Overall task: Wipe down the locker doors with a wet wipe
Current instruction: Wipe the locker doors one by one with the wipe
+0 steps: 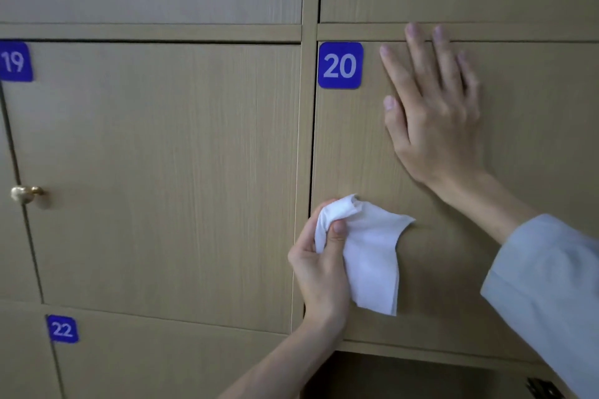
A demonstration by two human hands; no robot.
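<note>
- Pinched between thumb and fingers of the left hand (319, 264), a white wet wipe (369, 256) hangs against locker door 20 (534, 139).
- Right hand (431, 113) lies flat, fingers straight, high on that door beside the blue 20 label (340, 65).
- Door 19 (162, 172) with brass knob (24, 194) stands left.

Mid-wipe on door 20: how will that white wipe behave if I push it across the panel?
The wipe looks floppy: it droops below the left hand pinching it. Probably very light, so it may bunch up unless pressed flat.
</note>
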